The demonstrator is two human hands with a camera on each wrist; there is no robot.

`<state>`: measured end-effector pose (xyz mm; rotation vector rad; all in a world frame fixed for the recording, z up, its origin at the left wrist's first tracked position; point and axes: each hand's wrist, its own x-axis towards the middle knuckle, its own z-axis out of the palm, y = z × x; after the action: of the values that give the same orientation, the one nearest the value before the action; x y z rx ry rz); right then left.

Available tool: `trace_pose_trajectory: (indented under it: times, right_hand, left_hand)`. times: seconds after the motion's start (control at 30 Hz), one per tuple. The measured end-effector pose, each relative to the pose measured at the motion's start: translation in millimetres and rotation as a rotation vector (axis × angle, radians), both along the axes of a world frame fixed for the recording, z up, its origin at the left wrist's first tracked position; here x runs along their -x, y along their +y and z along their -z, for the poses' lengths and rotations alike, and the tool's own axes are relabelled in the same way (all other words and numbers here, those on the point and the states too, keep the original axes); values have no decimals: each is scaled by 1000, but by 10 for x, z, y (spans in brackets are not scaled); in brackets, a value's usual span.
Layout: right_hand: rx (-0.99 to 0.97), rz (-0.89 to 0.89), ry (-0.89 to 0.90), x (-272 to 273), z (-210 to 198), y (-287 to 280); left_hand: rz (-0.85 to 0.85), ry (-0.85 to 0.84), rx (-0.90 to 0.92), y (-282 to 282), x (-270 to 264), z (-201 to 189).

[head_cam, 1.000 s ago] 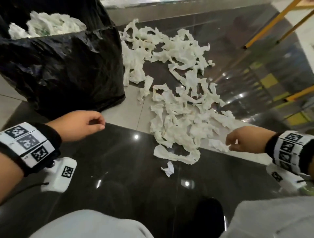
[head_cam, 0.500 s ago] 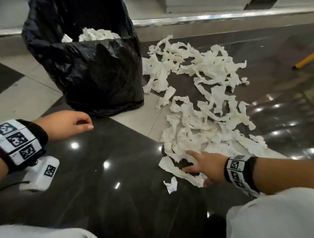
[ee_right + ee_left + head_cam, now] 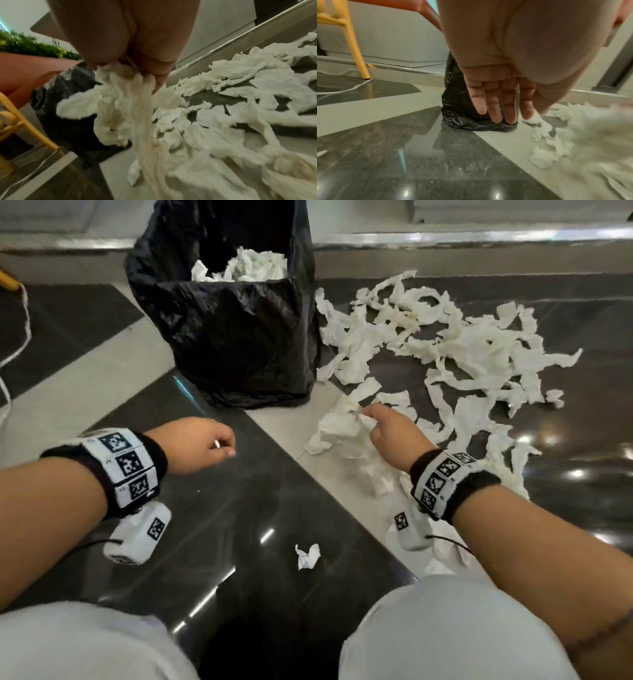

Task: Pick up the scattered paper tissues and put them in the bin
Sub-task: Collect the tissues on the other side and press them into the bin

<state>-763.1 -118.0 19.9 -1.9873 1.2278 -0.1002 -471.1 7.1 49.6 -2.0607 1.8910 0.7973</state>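
Observation:
A bin lined with a black bag (image 3: 236, 337) stands on the floor, white tissues (image 3: 246, 265) showing inside it. Several torn white paper tissues (image 3: 455, 344) lie spread to its right. My right hand (image 3: 380, 426) grips a bunch of tissues (image 3: 339, 429) lifted off the floor just right of the bin's base; in the right wrist view the bunch (image 3: 137, 108) hangs from my curled fingers (image 3: 161, 75). My left hand (image 3: 205, 445) hovers empty in front of the bin, its fingers (image 3: 493, 102) relaxed and straight in the left wrist view. One small scrap (image 3: 307, 556) lies near my knees.
The floor is glossy black stone with pale tile strips. A white cord (image 3: 20, 337) runs along the far left. A yellow chair leg (image 3: 356, 54) stands left of the bin, and a raised metal-edged step (image 3: 479, 236) runs behind the tissues. My knees fill the bottom of the head view.
My right hand went from lying flat on the near tissues to gripping a bunch and lifting it toward the bin. The head view swung left. My left hand stayed empty.

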Motion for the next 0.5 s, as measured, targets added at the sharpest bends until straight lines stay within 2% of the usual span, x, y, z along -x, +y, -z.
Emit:
trace_pose_trajectory:
  times: [0.1, 0.17, 0.23, 0.3, 0.37, 0.5]
  right_hand:
    - [20, -5, -66, 62, -192, -63]
    - [50, -21, -34, 123, -218, -65]
    - [93, -24, 23, 191, -198, -72]
    - [107, -47, 57, 247, -161, -91]
    - [50, -42, 74, 331, -142, -40]
    - [-6, -2, 3, 500, -234, 110]
  left_hand:
    - [221, -39, 15, -25, 242, 216]
    - [462, -52, 1, -9, 457, 519]
    - [755, -7, -29, 61, 744, 868]
    - [967, 56, -110, 208, 1002, 1150]
    - [1049, 87, -184, 361, 1181, 1374]
    - [984, 126, -180, 469, 1282, 1553]
